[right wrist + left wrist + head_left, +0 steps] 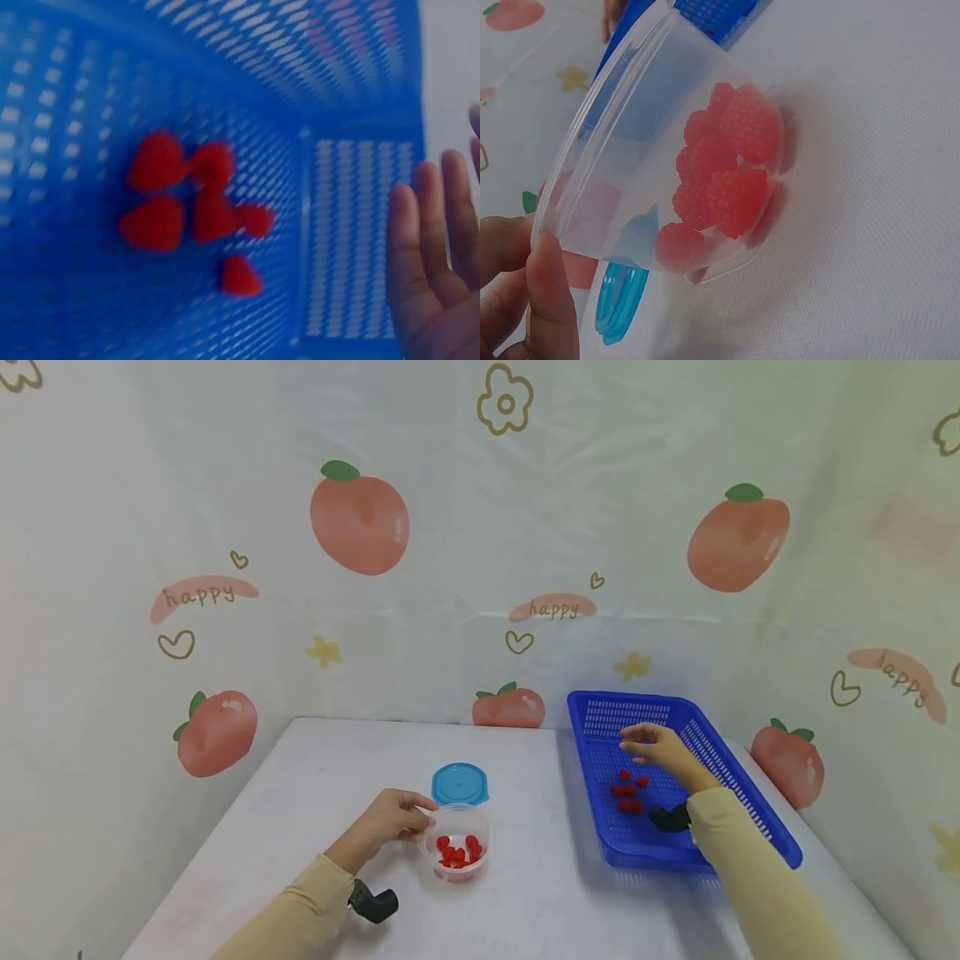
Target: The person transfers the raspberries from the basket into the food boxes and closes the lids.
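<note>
Several raspberries [712, 156] in clear tub [641, 112], left hand [392, 818] pinching its rim; right hand [662, 752] loosely spread, appearing empty, above blue basket [626, 842]

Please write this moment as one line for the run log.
left hand: pinches clear tub's rim; tub: raspberries inside; right hand: over blue basket, grip unclear; basket: more raspberries; blue lid: beyond tub

The raspberries [739, 202] are coloured red; the tub [652, 112] is seen clear. The lid [460, 784] is tinted turquoise. The basket [622, 852] is coloured deep blue, patterned with rows of slots [360, 240]. Pale yellow is shown by the sleeves [750, 877]. The white backdrop [450, 527] is printed with green-leaved red fruit [360, 522], yellow flowers [324, 651], gold-brown hearts [177, 645] and pink "happy" banners [552, 607].
</note>
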{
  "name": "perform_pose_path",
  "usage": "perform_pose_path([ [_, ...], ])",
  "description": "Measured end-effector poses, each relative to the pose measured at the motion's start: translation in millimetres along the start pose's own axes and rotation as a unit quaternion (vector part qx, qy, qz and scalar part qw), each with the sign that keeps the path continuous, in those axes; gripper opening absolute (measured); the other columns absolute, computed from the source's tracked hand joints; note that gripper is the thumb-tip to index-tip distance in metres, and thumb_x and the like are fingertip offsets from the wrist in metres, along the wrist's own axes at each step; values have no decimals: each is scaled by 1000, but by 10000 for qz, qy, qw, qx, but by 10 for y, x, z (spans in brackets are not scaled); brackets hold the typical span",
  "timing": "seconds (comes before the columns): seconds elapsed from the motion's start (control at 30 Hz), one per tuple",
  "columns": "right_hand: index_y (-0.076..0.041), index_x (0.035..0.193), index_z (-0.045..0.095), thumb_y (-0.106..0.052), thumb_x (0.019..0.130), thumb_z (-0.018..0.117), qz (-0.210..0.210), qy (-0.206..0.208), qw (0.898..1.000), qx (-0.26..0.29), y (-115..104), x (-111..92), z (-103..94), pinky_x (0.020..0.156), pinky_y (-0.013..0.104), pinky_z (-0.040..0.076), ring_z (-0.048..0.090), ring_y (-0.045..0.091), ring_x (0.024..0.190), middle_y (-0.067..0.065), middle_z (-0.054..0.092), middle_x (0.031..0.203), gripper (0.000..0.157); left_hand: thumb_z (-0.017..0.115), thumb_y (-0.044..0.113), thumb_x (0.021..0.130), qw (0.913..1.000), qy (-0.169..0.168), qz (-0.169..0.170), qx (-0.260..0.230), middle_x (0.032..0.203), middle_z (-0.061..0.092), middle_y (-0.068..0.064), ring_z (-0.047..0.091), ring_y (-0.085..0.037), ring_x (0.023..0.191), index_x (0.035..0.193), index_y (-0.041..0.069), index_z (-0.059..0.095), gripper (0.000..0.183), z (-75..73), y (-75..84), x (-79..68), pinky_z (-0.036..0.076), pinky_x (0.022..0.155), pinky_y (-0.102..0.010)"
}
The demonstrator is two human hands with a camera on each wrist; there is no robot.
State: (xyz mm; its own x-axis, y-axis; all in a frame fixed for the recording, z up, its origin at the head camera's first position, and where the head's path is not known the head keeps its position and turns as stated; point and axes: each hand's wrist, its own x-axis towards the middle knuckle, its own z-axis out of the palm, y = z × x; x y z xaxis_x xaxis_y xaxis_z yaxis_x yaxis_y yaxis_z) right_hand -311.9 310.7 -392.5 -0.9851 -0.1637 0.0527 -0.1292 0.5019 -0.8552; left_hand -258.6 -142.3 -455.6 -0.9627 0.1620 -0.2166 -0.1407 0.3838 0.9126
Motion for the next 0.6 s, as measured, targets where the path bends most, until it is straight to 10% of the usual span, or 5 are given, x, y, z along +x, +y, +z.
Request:
perform_pose_path([
  [0.6, 6, 108, 62, -5, 89, 65, 1746, -1287, 9745, -574, 248, -136, -89, 87, 43, 55, 60, 26, 94, 16, 63, 110, 22, 73, 13, 84, 10000, 21, -26, -58, 76, 66, -6, 60, -16, 61, 108, 3, 70, 26, 17, -17, 36, 57, 64, -26],
])
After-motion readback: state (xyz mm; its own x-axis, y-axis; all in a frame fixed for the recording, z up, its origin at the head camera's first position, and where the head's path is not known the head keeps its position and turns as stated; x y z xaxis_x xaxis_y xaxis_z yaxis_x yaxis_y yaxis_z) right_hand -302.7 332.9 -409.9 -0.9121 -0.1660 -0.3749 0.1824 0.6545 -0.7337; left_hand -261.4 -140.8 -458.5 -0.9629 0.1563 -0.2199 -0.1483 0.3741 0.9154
